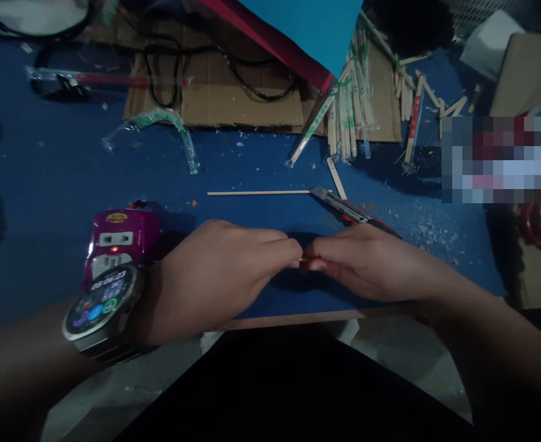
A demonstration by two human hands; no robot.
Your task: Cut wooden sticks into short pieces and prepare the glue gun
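My left hand [234,270] and my right hand [362,261] are close together near the table's front edge, fingers closed. Between their fingertips shows a small bit of a thin, light stick [304,259]; most of it is hidden by the fingers. Beyond the hands a thin wooden stick [256,193] lies flat, its right end at the blade of a red and black cutter knife [353,210]. A short flat wooden stick [336,177] lies against the knife's far side.
A purple power socket [122,236] is beside my left wrist. Wrapped wooden sticks [351,116] lie on cardboard [243,107] at the back, under a blue sheet [311,31]. Black cables cross the cardboard. White shavings [436,236] lie at the right.
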